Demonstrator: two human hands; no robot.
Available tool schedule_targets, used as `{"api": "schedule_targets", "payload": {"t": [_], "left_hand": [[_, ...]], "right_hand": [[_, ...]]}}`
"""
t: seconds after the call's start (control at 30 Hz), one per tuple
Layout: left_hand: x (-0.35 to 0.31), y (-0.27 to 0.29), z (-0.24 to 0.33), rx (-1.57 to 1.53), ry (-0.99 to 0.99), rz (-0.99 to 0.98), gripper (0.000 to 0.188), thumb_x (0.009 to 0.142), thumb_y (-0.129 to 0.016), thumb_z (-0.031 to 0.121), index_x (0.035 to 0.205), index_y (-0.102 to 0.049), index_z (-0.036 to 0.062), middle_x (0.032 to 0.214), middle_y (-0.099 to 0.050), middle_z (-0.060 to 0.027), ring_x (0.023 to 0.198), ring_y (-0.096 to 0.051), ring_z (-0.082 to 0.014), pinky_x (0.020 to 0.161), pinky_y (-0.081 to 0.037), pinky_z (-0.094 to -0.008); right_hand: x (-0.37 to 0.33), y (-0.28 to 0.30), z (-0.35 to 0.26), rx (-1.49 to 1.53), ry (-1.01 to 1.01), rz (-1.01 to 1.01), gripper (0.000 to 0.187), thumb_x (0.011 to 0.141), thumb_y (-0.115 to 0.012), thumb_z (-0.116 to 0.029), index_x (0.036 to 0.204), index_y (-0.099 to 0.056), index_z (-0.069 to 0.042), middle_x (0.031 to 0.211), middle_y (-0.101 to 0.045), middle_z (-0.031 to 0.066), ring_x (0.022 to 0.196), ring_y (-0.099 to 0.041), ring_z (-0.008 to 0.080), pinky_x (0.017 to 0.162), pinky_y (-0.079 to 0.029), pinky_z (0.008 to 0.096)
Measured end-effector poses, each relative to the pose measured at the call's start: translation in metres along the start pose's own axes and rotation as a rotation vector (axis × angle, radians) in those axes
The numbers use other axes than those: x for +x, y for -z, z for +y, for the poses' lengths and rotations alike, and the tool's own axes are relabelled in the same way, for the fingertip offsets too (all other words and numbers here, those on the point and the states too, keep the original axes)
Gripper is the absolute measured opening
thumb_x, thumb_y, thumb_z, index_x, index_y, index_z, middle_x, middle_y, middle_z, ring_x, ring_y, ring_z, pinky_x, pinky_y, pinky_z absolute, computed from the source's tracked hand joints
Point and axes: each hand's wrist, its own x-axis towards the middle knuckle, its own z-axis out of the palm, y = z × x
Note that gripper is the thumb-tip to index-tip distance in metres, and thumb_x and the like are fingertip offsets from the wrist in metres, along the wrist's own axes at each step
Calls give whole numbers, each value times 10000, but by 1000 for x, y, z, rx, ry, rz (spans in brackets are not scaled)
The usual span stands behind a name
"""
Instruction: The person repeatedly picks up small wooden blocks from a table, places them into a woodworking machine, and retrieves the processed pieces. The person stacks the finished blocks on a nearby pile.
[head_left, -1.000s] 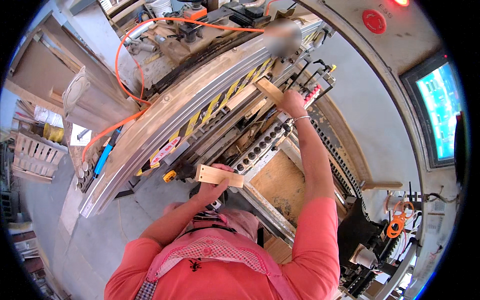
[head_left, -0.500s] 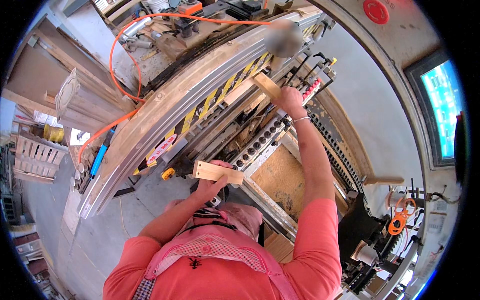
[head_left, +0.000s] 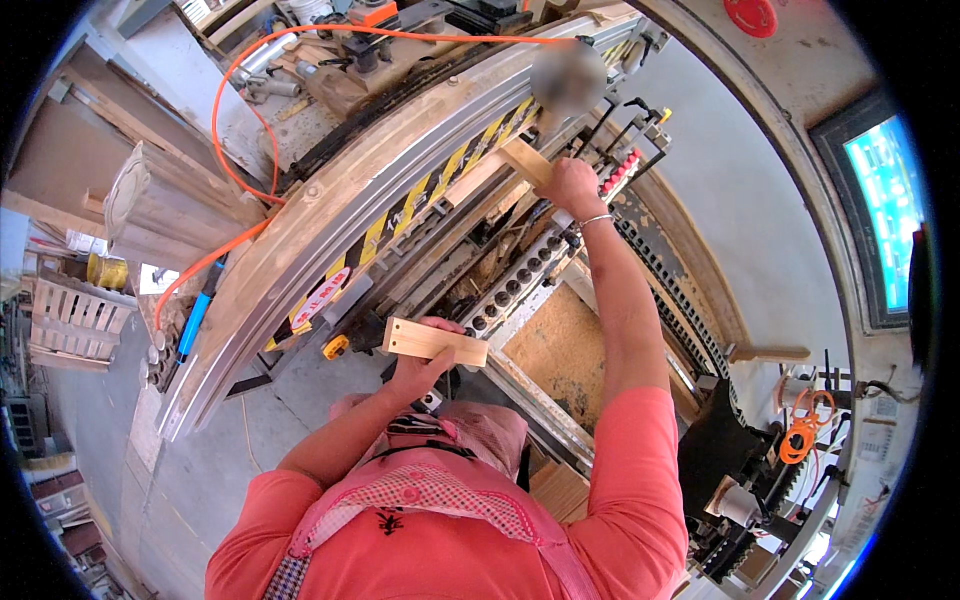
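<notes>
My left hand (head_left: 424,374) is closed around a short pale wooden block (head_left: 432,342), held level in front of my apron. Small dark holes show near both ends of this block. Farther out to the right, my right hand (head_left: 574,188) grips the end of a second wooden block (head_left: 526,163). That block lies over the machine's rail area, beside a longer pale wooden strip (head_left: 476,183). My right fingers partly cover its near end. Below my right hand runs a row of black round fittings (head_left: 514,287) on the machine.
A long curved-looking machine beam (head_left: 330,205) with a yellow-black striped strip crosses ahead. An orange hose (head_left: 228,243) lies over it. Sawdust covers a framed panel (head_left: 557,350) at my right. A lit screen (head_left: 885,215) and a red button (head_left: 752,16) stand far right.
My right hand has moved slightly up and left with its wooden block. My left hand holds its block in nearly the same place.
</notes>
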Motion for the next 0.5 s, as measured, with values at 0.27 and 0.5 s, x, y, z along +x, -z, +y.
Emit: {"api": "schedule_targets", "payload": {"t": [0.27,0.5], "left_hand": [[3,5,10,-37,77,-54,289,814,-524,-7,1083,-428,36,1071,-532,-112,1035,-505,-175,916,-399,-325],[4,9,8,-75,133,-44,329,804,-566,54,1102,-426,71,1112,-532,-123,1042,-512,-202,930,-400,-359]], "right_hand": [[1,1,-3,-1,-29,-18,460,593,-751,-435,795,-679,-28,827,-652,160,788,-642,296,724,-528,371],[7,3,-7,-10,-4,-40,437,594,-748,-419,777,-682,-28,775,-654,150,759,-646,292,701,-531,372]]}}
